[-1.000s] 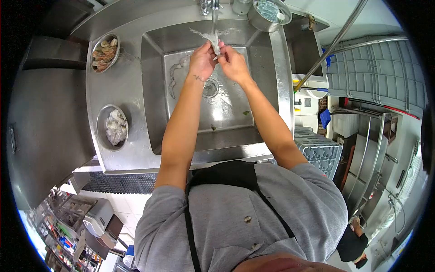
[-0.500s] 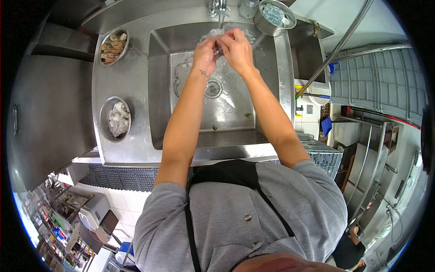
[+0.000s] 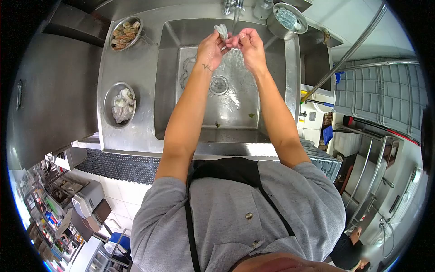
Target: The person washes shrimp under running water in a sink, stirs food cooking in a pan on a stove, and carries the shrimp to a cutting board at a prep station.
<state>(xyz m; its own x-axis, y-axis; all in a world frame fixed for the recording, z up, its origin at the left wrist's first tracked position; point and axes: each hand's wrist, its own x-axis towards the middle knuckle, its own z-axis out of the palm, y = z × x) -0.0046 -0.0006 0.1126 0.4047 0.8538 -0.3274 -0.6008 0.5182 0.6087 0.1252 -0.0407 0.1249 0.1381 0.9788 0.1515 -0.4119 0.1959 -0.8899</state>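
Head view. Our left hand [image 3: 212, 49], top centre of the frame, grasps one limp pale piece [image 3: 221, 31] between its fingers, over the far part of the sink [image 3: 231, 109]. Our right hand [image 3: 253, 47] is just beside it, fingers bent; whether it grips anything, we cannot tell. Water [image 3: 236, 19] runs from the tap [image 3: 239, 3] by our fingers.

Edges: both hands sit inside the sink walls, nearer the back rim than the front one. Open room lies to either side of our hands and below them, toward the drain [image 3: 219, 85].

Counts: two metal bowls on the left counter [image 3: 147, 90], the upper bowl [image 3: 137, 44] with several unpeeled shrimp [image 3: 125, 35], the lower bowl [image 3: 108, 103] with a heap of whitish pieces [image 3: 123, 105], number unclear. One pot [image 3: 284, 32], one glass jar [image 3: 263, 9], upper right. Two small green scraps on the sink floor.

Surface: steel, wet and shiny. Room: black mat [image 3: 120, 167] lower left, grey racks [image 3: 380, 97] right, one other person [image 3: 346, 251] lower right.
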